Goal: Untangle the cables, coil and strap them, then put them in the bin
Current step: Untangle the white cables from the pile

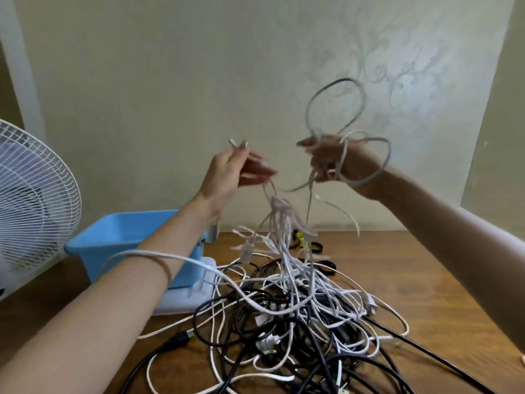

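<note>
I pinch the plug end of a thin white cable in my left hand and grip its loops in my right hand, above the tangled pile beside the blue bin; it looks light, limp and snag-prone, so holding near the plug seems best.

Bare left forearm and right forearm; long nails on the left hand and right hand; a thin band rings the arm behind the left hand.
</note>
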Demonstrator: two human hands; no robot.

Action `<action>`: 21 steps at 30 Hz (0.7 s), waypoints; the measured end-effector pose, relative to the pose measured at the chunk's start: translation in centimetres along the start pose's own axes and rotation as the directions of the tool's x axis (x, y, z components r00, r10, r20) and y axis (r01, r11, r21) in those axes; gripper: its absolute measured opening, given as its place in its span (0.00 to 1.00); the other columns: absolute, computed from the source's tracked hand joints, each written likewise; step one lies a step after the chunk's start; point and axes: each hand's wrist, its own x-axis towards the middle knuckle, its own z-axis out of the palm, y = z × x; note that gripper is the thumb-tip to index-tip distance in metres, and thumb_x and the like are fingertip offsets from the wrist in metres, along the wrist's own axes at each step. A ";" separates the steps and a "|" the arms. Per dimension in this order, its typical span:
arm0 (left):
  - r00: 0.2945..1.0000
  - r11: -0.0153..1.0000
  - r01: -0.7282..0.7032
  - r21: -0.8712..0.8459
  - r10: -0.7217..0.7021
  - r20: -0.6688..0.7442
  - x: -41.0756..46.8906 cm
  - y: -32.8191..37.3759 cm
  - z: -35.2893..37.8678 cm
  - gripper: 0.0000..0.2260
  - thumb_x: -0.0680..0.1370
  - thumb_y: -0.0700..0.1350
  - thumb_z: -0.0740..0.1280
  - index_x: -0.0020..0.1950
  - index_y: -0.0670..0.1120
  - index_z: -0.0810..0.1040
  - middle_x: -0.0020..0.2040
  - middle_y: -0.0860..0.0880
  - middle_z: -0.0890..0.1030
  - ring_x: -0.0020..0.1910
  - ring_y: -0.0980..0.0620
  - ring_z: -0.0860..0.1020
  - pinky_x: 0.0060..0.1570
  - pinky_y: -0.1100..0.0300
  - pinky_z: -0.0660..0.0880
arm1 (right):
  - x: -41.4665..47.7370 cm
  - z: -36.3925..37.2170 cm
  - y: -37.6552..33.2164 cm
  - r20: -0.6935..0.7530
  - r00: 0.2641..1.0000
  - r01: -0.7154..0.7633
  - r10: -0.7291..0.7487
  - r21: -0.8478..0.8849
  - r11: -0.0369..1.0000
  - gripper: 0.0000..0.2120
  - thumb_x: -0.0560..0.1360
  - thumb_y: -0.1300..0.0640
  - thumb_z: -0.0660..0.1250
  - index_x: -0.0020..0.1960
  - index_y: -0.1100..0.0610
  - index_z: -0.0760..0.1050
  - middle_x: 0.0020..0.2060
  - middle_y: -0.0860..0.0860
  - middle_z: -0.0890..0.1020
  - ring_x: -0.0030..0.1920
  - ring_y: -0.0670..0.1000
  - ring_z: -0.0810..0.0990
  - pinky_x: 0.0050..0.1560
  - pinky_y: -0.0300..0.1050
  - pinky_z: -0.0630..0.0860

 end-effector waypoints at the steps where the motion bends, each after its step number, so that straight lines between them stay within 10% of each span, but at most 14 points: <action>1: 0.997 0.993 -0.001 -0.119 0.010 0.080 0.4 0.9 0.2 0.16 0.82 0.49 0.53 0.44 0.45 0.76 0.46 0.46 0.84 0.51 0.50 0.82 0.50 0.55 0.79 | -0.1 0.7 0.5 0.064 0.998 0.008 -0.004 -0.066 0.998 0.13 0.68 0.56 0.73 0.50 0.60 0.77 0.30 0.50 0.72 0.27 0.43 0.72 0.29 0.37 0.72; 5: 0.930 0.968 0.094 -0.234 -0.001 0.368 1.4 4.0 0.6 0.17 0.73 0.58 0.56 0.34 0.52 0.79 0.66 0.46 0.76 0.68 0.46 0.71 0.62 0.41 0.68 | 0.4 2.8 1.4 0.160 0.986 0.059 -0.057 -0.008 0.998 0.28 0.56 0.46 0.81 0.50 0.58 0.79 0.29 0.49 0.72 0.27 0.42 0.69 0.29 0.38 0.69; 9: 0.954 0.998 -0.056 0.015 0.050 0.295 1.0 4.0 1.4 0.19 0.82 0.54 0.51 0.43 0.48 0.79 0.41 0.51 0.84 0.47 0.54 0.81 0.51 0.54 0.73 | 1.0 4.1 0.5 0.132 0.977 0.169 -0.167 -0.003 0.986 0.16 0.68 0.56 0.73 0.51 0.64 0.77 0.30 0.66 0.71 0.26 0.44 0.67 0.26 0.35 0.66; 13: 0.952 0.939 -0.269 0.213 0.226 0.208 0.5 4.0 2.2 0.19 0.83 0.49 0.54 0.48 0.42 0.82 0.29 0.54 0.76 0.34 0.58 0.75 0.43 0.63 0.73 | 0.5 5.5 -0.2 0.050 0.997 0.065 -0.064 -0.029 0.997 0.11 0.69 0.56 0.71 0.37 0.61 0.71 0.29 0.55 0.68 0.27 0.47 0.66 0.27 0.35 0.65; 19: 0.908 0.856 -0.359 0.372 0.413 -0.074 -1.5 -0.5 1.2 0.11 0.77 0.50 0.63 0.56 0.49 0.76 0.52 0.49 0.76 0.47 0.59 0.76 0.50 0.61 0.74 | 1.0 4.0 -1.3 -0.025 0.999 -0.031 0.034 0.106 0.994 0.06 0.77 0.58 0.63 0.43 0.57 0.77 0.38 0.49 0.83 0.31 0.43 0.76 0.34 0.36 0.76; 21: 0.925 0.770 -0.360 0.527 0.366 0.098 -4.4 -3.4 0.4 0.17 0.77 0.53 0.61 0.63 0.47 0.69 0.58 0.50 0.73 0.55 0.58 0.75 0.55 0.57 0.74 | 1.3 3.2 -1.6 -0.012 0.997 -0.069 0.073 0.220 0.973 0.08 0.79 0.57 0.60 0.42 0.56 0.74 0.35 0.48 0.84 0.31 0.43 0.78 0.38 0.39 0.78</action>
